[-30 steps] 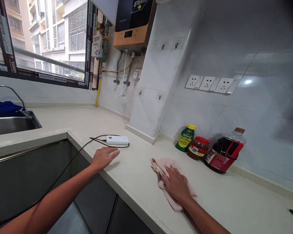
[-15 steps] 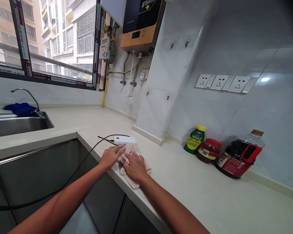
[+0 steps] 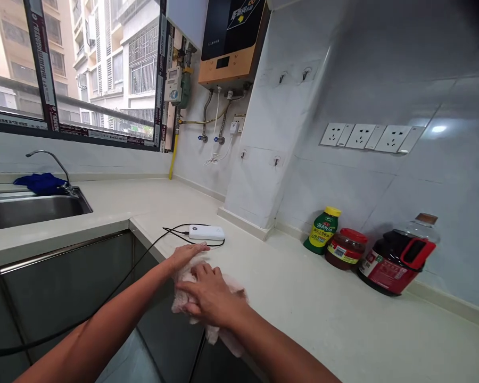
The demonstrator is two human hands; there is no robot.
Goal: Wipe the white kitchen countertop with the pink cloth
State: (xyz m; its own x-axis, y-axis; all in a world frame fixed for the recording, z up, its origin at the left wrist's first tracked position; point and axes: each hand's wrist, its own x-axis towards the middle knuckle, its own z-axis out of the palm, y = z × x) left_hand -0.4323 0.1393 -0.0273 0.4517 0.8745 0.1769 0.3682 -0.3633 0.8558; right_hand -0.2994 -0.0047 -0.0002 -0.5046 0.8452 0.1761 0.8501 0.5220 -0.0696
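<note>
A pale pink cloth (image 3: 223,335) lies bunched at the front edge of the white countertop (image 3: 303,298). My right hand (image 3: 205,298) presses flat on top of the cloth with fingers spread. My left hand (image 3: 183,255) rests at the cloth's left side, fingers touching it. Part of the cloth hangs over the counter's front edge. Just behind my hands sits a small white device (image 3: 206,232) with a black cable (image 3: 104,303) running off the counter to the left.
A green bottle (image 3: 323,230), a red-lidded jar (image 3: 345,248) and a dark jug with a red handle (image 3: 399,255) stand at the wall on the right. A steel sink (image 3: 32,207) with a tap (image 3: 50,159) and a blue cloth (image 3: 38,182) is at the left.
My right hand has dragged the pink cloth from beside the jars leftwards to the counter's front edge. My left hand, flat on the counter a second ago, now touches the cloth.
</note>
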